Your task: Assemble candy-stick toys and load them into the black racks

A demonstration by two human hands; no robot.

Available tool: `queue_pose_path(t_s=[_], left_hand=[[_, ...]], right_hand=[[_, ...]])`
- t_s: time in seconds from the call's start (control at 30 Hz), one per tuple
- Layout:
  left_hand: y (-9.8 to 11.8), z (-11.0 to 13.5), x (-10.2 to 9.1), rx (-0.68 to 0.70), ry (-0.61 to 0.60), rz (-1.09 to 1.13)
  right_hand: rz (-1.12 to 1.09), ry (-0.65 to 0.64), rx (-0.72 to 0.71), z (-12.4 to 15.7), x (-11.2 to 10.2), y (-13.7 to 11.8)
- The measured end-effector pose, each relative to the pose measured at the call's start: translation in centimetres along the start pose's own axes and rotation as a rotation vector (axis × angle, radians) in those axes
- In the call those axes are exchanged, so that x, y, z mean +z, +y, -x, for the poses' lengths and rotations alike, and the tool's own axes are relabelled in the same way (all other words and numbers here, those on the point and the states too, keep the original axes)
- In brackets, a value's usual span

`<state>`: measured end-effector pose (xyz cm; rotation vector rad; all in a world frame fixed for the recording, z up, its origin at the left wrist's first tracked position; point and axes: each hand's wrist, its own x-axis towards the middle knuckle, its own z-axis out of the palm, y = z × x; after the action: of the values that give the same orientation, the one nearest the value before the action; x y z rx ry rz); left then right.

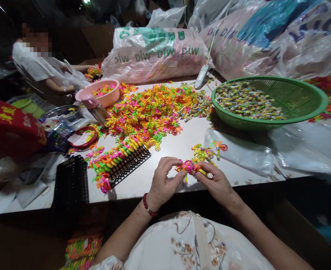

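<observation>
My left hand [165,176] and my right hand [212,182] meet near the front edge of the white table [168,142]. Both pinch a small bunch of bright plastic toy pieces [189,167], pink, orange and yellow. The left wrist wears a red bead bracelet [148,206]. Just beyond the hands lies a small heap of similar pieces [203,152]. A big pile of neon plastic pieces [151,110] covers the table's middle. To the left a black grid tray [127,165] holds rows of the coloured pieces.
A green basket [295,108] of small wrapped items stands at the right. A pink bowl [103,93] and another person [45,69] are at the back left. Large plastic sacks [157,52] line the far edge. Another black tray [69,183] lies at the front left.
</observation>
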<state>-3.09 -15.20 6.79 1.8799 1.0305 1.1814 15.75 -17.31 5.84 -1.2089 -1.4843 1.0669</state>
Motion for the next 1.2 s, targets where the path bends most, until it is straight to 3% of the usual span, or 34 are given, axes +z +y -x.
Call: queue_pose_path(t_s=[0.17, 0.37, 0.5, 0.73, 1.0, 1.2], left_hand=[[-0.8, -0.1, 0.0, -0.255, -0.157, 0.250], [-0.9, -0.2, -0.1, -0.409, -0.188, 0.482], [-1.3, -0.2, 0.1, -0.368, -0.183, 0.456], [-2.0, 0.2, 1.1, -0.274, -0.024, 0.295], [-2.5, 0.8, 1.8, -0.107, 0.146, 0.052], [-2.5, 0.9, 1.8, 0.111, 0.168, -0.153]], right_hand=[[0.040, 0.036, -0.058, 0.4, -0.1, 0.9], [0.040, 0.060, -0.084, 0.4, -0.3, 1.4], [0.033, 0.050, -0.081, 0.4, -0.4, 1.7], [0.007, 0.010, -0.018, 0.4, -0.2, 2.0], [-0.183, -0.052, 0.245, 0.6, 0.6, 0.6], [-0.382, -0.058, 0.367, 0.7, 0.7, 1.4]])
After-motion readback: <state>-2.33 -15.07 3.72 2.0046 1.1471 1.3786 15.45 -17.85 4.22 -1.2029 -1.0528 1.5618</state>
